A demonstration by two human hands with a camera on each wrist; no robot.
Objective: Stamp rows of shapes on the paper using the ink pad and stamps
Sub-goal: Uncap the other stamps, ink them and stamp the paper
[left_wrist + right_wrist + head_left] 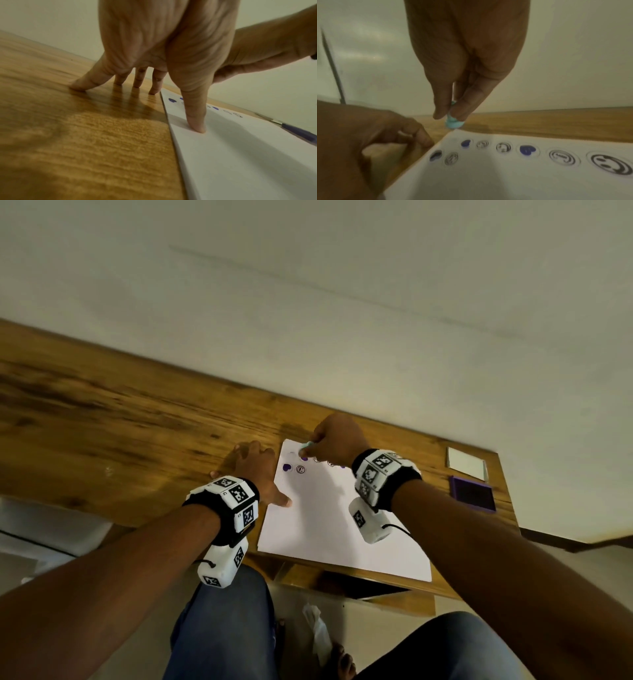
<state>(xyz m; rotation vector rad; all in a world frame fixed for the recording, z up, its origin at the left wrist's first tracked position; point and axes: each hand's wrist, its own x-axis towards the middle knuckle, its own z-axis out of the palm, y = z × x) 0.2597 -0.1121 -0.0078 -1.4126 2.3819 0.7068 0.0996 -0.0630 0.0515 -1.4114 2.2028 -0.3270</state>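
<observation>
A white paper [329, 518] lies on the wooden table [120, 433], with purple hearts and black smiley prints [504, 147] in rows near its far edge. My right hand [337, 436] pinches a small turquoise stamp [453, 123] between thumb and fingers, just above the paper's far left corner. My left hand [255, 467] lies spread and flat: its fingers rest on the table [85, 135] beside the sheet, and the thumb [195, 121] presses on the paper [240, 155] at its left edge. The purple ink pad [472, 493] sits open right of the paper.
A white square lid [466, 463] lies behind the ink pad near the table's right end. A pale wall runs along the table's far edge. My knees in blue jeans [226, 628] are below the table's near edge, with crumpled white plastic [317, 628] on the floor.
</observation>
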